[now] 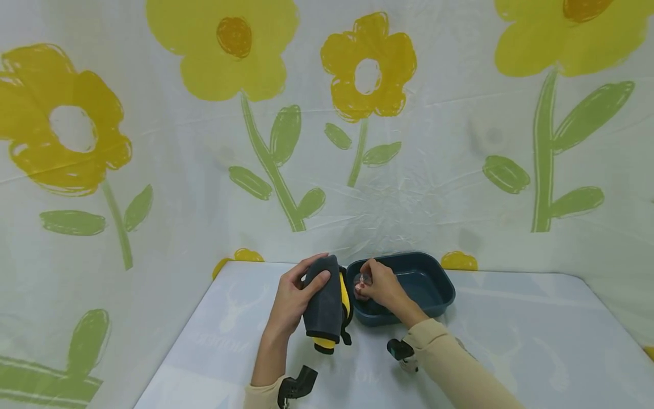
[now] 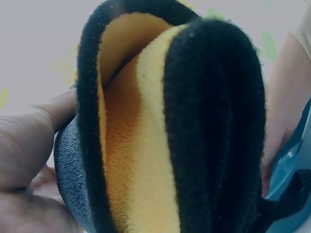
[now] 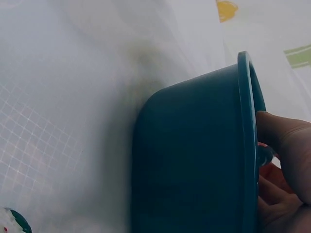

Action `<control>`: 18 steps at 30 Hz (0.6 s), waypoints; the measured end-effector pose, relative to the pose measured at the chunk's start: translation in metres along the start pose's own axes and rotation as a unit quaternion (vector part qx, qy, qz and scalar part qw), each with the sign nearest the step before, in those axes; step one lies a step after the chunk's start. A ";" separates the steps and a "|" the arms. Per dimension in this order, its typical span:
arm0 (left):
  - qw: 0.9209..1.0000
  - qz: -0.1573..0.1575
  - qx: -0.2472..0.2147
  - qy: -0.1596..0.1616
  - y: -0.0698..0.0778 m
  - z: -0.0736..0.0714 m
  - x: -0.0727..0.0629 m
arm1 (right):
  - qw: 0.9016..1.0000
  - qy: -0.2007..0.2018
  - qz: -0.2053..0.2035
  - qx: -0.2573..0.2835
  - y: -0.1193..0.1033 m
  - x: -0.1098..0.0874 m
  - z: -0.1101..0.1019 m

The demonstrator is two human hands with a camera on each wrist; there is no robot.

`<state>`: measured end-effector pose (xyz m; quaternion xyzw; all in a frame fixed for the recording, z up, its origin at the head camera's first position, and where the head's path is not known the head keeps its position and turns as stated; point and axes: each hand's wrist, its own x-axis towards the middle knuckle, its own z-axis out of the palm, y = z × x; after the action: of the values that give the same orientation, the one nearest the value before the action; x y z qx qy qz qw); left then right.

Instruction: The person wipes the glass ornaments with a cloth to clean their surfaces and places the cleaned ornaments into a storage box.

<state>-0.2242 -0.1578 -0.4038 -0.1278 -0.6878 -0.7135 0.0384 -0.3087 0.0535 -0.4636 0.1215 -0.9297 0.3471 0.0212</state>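
My left hand [image 1: 292, 295] grips a folded cloth [image 1: 325, 301], dark grey outside and yellow inside with black edging and a black loop. The left wrist view shows the yellow inner side of the cloth [image 2: 141, 126], with the thumb and fingers of the left hand [image 2: 29, 155] at its left. Over the left end of a dark blue basin [image 1: 421, 284], my right hand [image 1: 380, 284] pinches a small clear, shiny item with reddish parts [image 1: 361, 282]. In the right wrist view the basin's wall [image 3: 194, 155] hides part of the right hand [image 3: 286, 165]; the item's kind cannot be made out.
The white table [image 1: 521, 329] carries the basin near its back edge. Behind it hangs a flower-printed sheet [image 1: 434, 170]. A small white, green and red thing [image 3: 17, 221] shows at the lower left of the right wrist view.
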 end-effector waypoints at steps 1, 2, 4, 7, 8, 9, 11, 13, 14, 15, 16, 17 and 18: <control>1.000 0.001 0.000 0.001 0.000 0.000 0.000 | 1.000 -0.003 0.001 -0.002 0.000 0.000 0.000; 1.000 0.002 0.000 0.002 0.000 0.000 0.000 | 1.000 -0.006 0.002 -0.002 0.000 0.000 0.000; 1.000 0.004 0.000 0.001 0.000 0.000 0.000 | 1.000 -0.012 0.006 -0.002 0.000 0.000 0.000; 1.000 0.003 0.003 0.001 0.000 -0.001 0.000 | 1.000 -0.022 0.014 0.003 -0.001 0.001 -0.001; 1.000 0.002 0.004 0.001 0.000 -0.001 0.000 | 1.000 -0.026 0.016 0.006 -0.002 0.001 -0.001; 1.000 0.001 0.005 0.001 0.000 -0.002 0.000 | 0.999 -0.029 0.017 0.008 -0.003 0.000 -0.001; 1.000 0.000 0.005 0.002 0.000 -0.002 0.000 | 0.999 -0.035 0.018 0.011 -0.005 -0.001 -0.001; 1.000 0.000 0.004 0.003 0.000 -0.003 0.000 | 0.999 -0.036 0.018 0.011 -0.005 -0.001 -0.001; 1.000 0.000 0.004 0.003 0.000 -0.003 0.000 | 0.999 -0.036 0.018 0.010 -0.005 -0.001 -0.001; 1.000 0.001 0.004 0.004 0.000 -0.003 0.000 | 0.999 -0.035 0.016 0.008 -0.005 -0.001 -0.001; 1.000 0.002 0.003 0.004 0.000 -0.003 0.000 | 0.999 -0.034 0.016 0.007 -0.005 -0.001 -0.001; 1.000 0.002 0.003 0.004 0.000 -0.003 0.000 | 0.999 -0.033 0.015 0.006 -0.004 -0.001 -0.001; 1.000 0.003 0.003 0.004 0.000 -0.003 0.000 | 0.999 -0.032 0.015 0.005 -0.004 -0.001 0.000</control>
<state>-0.2241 -0.1604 -0.4035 -0.1267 -0.6894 -0.7118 0.0441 -0.3066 0.0510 -0.4611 0.1192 -0.9299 0.3476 -0.0146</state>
